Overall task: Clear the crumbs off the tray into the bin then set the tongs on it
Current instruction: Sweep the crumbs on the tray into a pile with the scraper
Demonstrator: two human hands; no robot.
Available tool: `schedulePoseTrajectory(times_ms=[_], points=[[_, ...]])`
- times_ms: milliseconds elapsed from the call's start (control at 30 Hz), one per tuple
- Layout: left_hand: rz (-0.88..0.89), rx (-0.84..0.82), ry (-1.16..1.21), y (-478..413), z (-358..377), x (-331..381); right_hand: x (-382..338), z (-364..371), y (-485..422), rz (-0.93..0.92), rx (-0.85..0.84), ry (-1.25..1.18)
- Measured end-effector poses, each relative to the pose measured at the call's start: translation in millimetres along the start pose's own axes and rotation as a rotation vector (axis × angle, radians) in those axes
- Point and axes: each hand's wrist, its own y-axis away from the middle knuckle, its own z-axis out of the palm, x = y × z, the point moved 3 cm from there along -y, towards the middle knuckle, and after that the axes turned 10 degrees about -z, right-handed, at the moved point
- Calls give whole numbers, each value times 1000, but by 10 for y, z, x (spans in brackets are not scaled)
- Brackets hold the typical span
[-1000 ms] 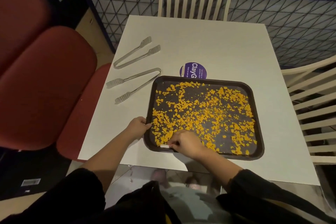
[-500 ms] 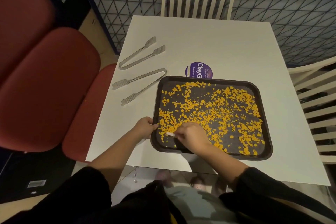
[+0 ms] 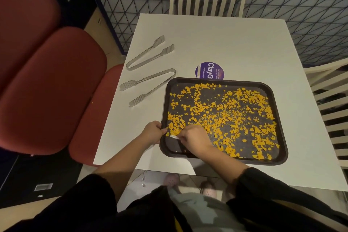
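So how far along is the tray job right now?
Early. Done: only the near left corner of the dark rectangular tray looks cleared. In hand: left hand grips the rim while right hand pushes orange crumbs with a small white scraper. Left: binning crumbs (no bin visible), then placing the two metal tongs.

Left hand (image 3: 153, 133) curled closed, right hand (image 3: 195, 140) pinching, forearms converging
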Motion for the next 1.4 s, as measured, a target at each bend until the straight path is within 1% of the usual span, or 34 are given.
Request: schedulePoseTrajectory(times_ms=[100,133,200,267,300,433,567,600,700,733,833,933,1000,1100,1133,1233,1300,1367,1400], points=[[-8,-14,35,-1,-2,1,42,-92,63,50,34,-40],[-10,-16,45,-7,-1,-1,14,-117,82,42,9,-66],[-14,-19,56,-15,1,-3,-45,-103,124,25,-98,-127],[-12,-24,52,-12,-2,-3,-69,-43,177,54,-209,-162],[-7,-26,48,-13,-5,-4,-60,-20,203,73,-225,-172],[-1,-26,50,-15,-9,-6,8,-11,247,81,-184,-131],[2,-16,35,-16,-14,-9,121,-114,301,93,-22,-86],[5,-16,26,-11,-15,-8,138,-133,328,103,-28,-110],[9,-15,15,3,-15,0,99,-117,395,82,-145,-184],[10,-13,13,3,-14,1,80,-104,397,68,-158,-187],[4,-13,25,-3,-12,-6,86,-72,343,25,-139,-135],[0,-13,24,5,-11,-4,140,-120,272,8,-21,-74],[-3,-12,30,15,-8,-1,123,-118,262,-3,-57,-82],[-6,-18,34,5,-8,-7,33,-41,269,-8,-189,-159],[-6,-17,34,-3,-5,-11,14,-20,255,-6,-196,-166],[-1,-11,39,-4,-4,-14,-47,5,148,-36,-165,-129],[1,-4,44,-10,-7,-18,-53,23,88,-57,-100,-93],[-6,-8,46,-7,-8,-17,15,-12,67,-41,-19,-66],[-7,-10,48,-2,-8,-14,70,-39,75,-16,-8,-70]])
